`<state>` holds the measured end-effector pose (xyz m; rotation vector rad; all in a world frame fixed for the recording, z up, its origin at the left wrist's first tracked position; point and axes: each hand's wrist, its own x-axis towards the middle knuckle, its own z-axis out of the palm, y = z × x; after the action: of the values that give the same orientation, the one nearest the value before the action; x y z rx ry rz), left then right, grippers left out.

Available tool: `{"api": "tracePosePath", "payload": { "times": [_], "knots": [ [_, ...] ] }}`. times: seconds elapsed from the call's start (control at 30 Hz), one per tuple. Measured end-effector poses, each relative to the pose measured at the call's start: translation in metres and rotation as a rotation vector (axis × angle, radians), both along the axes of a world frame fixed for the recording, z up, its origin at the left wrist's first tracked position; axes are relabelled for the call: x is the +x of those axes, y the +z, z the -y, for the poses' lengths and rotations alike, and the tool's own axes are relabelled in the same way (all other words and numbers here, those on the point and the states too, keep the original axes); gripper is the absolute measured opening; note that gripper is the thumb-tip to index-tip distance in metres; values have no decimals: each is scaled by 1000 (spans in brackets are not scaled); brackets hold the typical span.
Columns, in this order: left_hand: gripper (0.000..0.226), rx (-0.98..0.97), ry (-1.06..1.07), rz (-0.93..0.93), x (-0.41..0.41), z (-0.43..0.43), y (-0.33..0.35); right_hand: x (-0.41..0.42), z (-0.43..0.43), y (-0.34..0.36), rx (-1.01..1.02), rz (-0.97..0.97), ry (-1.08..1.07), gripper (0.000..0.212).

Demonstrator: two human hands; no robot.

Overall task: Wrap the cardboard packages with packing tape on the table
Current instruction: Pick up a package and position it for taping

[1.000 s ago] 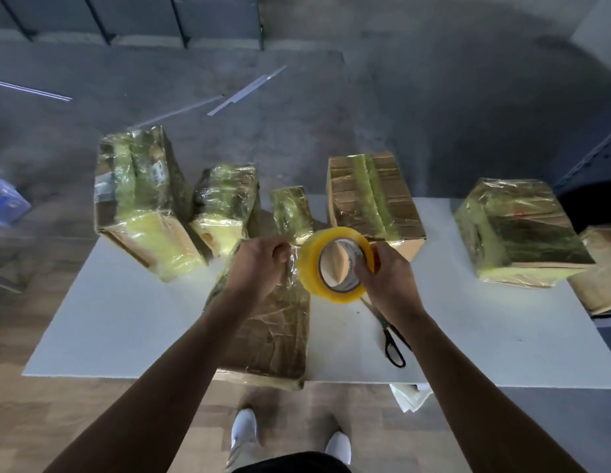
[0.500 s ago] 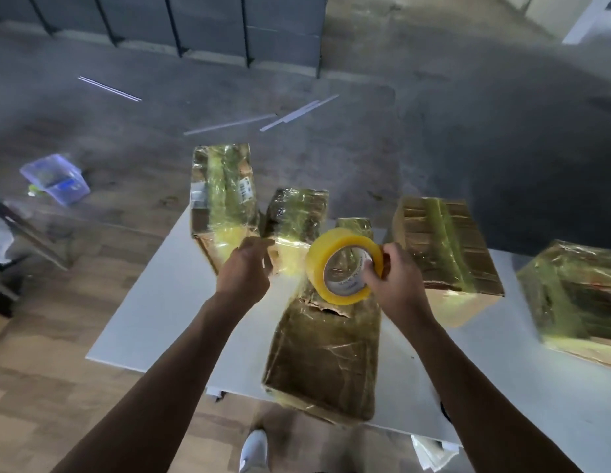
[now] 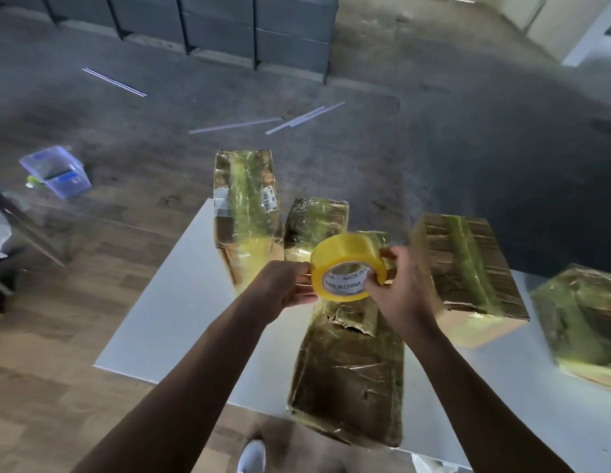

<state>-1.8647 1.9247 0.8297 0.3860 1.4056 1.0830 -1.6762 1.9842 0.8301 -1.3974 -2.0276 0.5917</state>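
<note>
Gripping the yellow roll of packing tape point(image 3: 345, 249), the right hand point(image 3: 399, 295) curls round its far side with the thumb hooked into the white core. The left hand point(image 3: 283, 285) pinches the roll's left rim; whether it has the loose end, I cannot tell. The roll hangs just above the long, glossy tape-covered cardboard package point(image 3: 348, 377), which lies on the white table point(image 3: 181, 319) with its near end reaching the edge. A badly picked end could split or re-stick, and a hard pull might drag that package off.
</note>
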Motion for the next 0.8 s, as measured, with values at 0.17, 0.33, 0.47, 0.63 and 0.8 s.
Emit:
{"api": "tracePosePath", "payload": {
  "times": [0.17, 0.33, 0.47, 0.63, 0.8],
  "knots": [
    [14, 17, 65, 17, -9, -4, 2, 0, 0, -1, 45, 15, 30, 44],
    [15, 71, 8, -110, -10, -7, 10, 2, -3, -5, 76, 99, 59, 47],
    [13, 110, -25, -194, -6, -7, 15, 3, -5, -8, 98, 133, 72, 52],
    [13, 100, 40, -280, -3, -11, 11, 3, -5, -5, 152, 151, 93, 52],
    [15, 75, 80, -239, -2, -14, 8, 9, -5, -1, 70, 90, 105, 63]
  ]
}}
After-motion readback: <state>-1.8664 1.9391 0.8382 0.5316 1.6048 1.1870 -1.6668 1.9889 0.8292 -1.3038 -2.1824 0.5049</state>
